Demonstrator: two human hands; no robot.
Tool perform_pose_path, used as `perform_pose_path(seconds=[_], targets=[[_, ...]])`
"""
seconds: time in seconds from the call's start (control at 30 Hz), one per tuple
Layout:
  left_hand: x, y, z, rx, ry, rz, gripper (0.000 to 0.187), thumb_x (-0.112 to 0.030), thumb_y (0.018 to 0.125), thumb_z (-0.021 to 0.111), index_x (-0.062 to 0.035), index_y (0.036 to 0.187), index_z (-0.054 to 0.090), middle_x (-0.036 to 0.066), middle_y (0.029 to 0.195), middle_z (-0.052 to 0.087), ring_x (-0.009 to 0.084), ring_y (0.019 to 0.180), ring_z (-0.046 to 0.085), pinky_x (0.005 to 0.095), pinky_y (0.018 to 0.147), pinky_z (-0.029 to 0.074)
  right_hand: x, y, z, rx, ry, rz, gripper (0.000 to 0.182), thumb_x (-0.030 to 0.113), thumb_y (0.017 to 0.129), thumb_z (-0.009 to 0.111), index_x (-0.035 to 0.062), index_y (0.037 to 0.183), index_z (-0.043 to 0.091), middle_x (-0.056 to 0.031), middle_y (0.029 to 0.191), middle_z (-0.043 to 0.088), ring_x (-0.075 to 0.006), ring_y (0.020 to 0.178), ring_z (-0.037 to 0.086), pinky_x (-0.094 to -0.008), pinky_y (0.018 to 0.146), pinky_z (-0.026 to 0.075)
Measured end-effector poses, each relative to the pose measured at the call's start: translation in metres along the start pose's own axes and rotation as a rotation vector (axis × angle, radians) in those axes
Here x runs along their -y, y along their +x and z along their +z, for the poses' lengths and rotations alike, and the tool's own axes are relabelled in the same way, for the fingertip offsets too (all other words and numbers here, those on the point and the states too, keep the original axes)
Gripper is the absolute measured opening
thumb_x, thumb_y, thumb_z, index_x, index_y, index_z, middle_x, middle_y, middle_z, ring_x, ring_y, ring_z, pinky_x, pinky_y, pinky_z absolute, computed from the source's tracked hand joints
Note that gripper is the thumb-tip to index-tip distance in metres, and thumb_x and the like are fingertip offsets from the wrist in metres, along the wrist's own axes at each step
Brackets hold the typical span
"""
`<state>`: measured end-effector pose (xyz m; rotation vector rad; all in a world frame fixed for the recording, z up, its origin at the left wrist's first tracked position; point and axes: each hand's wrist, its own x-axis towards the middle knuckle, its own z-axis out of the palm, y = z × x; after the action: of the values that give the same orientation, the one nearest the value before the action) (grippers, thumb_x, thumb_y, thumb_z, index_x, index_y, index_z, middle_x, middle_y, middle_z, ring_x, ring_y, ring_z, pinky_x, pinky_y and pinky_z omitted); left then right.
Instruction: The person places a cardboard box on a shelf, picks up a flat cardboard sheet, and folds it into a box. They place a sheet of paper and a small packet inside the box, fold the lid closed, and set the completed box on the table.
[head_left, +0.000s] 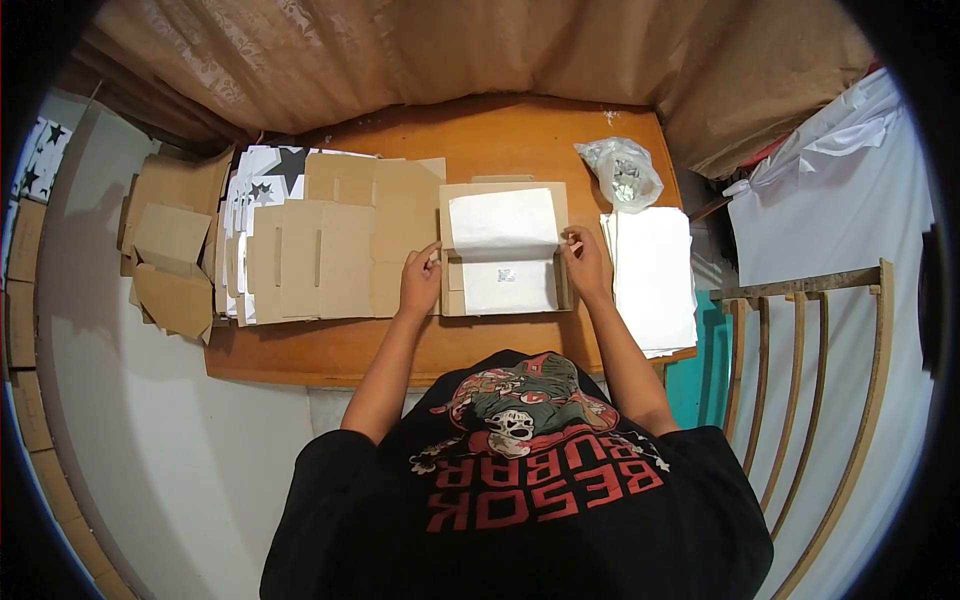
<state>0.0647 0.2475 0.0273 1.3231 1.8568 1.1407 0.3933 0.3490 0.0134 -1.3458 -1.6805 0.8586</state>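
Observation:
An open cardboard box [451, 296] sits on the table in front of me. A creased white sheet [502, 220] lies in it, its far part raised against the far side. On the near part rests a small silvery packet [507, 275]. My left hand [422, 282] is closed at the box's left wall, fingers curled at the edge. On the opposite side, my right hand [585, 264] is closed on the right wall, thumb and fingers near the sheet's fold. The fingertips are partly hidden, so their exact grip is hard to see.
Flat cardboard blanks [345, 260] with star-printed faces lie stacked to the left. A pile of white sheets [655, 280] and a clear plastic bag [622, 172] of silvery packets are at the right. Folded boxes [175, 240] stand left of the table [300, 362]; a wooden rack [800, 295] stands right.

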Motion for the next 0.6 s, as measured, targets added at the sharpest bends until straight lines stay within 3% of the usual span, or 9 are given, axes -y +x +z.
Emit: perform_pose_path(seconds=[0.13, 0.2, 0.33, 0.4, 0.43, 0.5, 0.6], targets=[[0.009, -0.011, -0.003, 0.031, -0.035, -0.142, 0.010, -0.009, 0.096, 0.066, -0.0002, 0.093, 0.066, 0.002, 0.071, 0.047, 0.0119, 0.065, 0.046, 0.0288, 0.064, 0.044, -0.019, -0.012, 0.002, 0.017, -0.102, 0.021, 0.043, 0.003, 0.088, 0.070, 0.0055, 0.127, 0.053, -0.0054, 0.086, 0.055, -0.0170, 0.073, 0.053, -0.0305, 0.071, 0.047], [0.020, -0.016, -0.005, 0.144, 0.074, -0.207, 0.024, -0.018, 0.095, 0.068, -0.0027, 0.080, 0.057, 0.004, 0.062, 0.049, 0.0132, 0.060, 0.047, 0.0311, 0.061, 0.046, -0.009, -0.020, -0.005, 0.004, -0.030, 0.259, 0.045, 0.005, 0.090, 0.072, 0.0063, 0.130, 0.051, -0.0018, 0.081, 0.047, -0.0128, 0.073, 0.046, -0.0289, 0.068, 0.043], [0.039, -0.024, -0.005, 0.332, 0.164, -0.261, 0.031, -0.028, 0.097, 0.065, -0.0006, 0.082, 0.062, 0.013, 0.065, 0.059, 0.0208, 0.061, 0.056, 0.0358, 0.064, 0.048, -0.018, -0.033, -0.008, 0.168, -0.005, 0.325, 0.045, 0.006, 0.091, 0.067, 0.0063, 0.132, 0.049, -0.0065, 0.073, 0.053, -0.0218, 0.066, 0.054, -0.0358, 0.067, 0.048], [0.036, -0.028, 0.001, 0.273, 0.187, -0.181, 0.036, -0.032, 0.098, 0.059, 0.0014, 0.085, 0.065, 0.022, 0.075, 0.066, 0.0343, 0.070, 0.065, 0.0434, 0.069, 0.051, -0.024, -0.039, -0.005, 0.171, -0.081, 0.309, 0.042, 0.007, 0.093, 0.064, 0.0058, 0.132, 0.049, -0.0123, 0.075, 0.058, -0.0255, 0.067, 0.058, -0.0398, 0.068, 0.049], [0.035, -0.028, 0.004, 0.276, 0.186, -0.179, 0.036, -0.032, 0.098, 0.059, 0.0014, 0.085, 0.065, 0.022, 0.075, 0.066, 0.0343, 0.070, 0.065, 0.0434, 0.069, 0.051, -0.027, -0.040, -0.005, 0.168, -0.082, 0.310, 0.042, 0.007, 0.093, 0.064, 0.0058, 0.132, 0.049, -0.0123, 0.075, 0.058, -0.0255, 0.067, 0.058, -0.0398, 0.068, 0.049], [0.020, -0.027, 0.003, 0.275, 0.327, -0.201, 0.037, -0.032, 0.098, 0.055, 0.0021, 0.092, 0.068, 0.027, 0.084, 0.069, 0.0448, 0.082, 0.068, 0.0501, 0.074, 0.052, -0.024, -0.038, -0.001, 0.123, -0.134, 0.243, 0.042, 0.008, 0.093, 0.062, 0.0056, 0.133, 0.048, -0.0167, 0.077, 0.061, -0.0281, 0.069, 0.061, -0.0416, 0.069, 0.050], [0.012, -0.028, 0.001, 0.276, 0.386, -0.189, 0.035, -0.031, 0.097, 0.055, 0.0014, 0.092, 0.068, 0.026, 0.084, 0.069, 0.0451, 0.085, 0.068, 0.0510, 0.075, 0.052, -0.008, -0.041, 0.001, 0.097, -0.165, 0.305, 0.042, 0.009, 0.095, 0.063, 0.0046, 0.134, 0.048, -0.0167, 0.075, 0.060, -0.0274, 0.066, 0.059, -0.0412, 0.067, 0.049]])
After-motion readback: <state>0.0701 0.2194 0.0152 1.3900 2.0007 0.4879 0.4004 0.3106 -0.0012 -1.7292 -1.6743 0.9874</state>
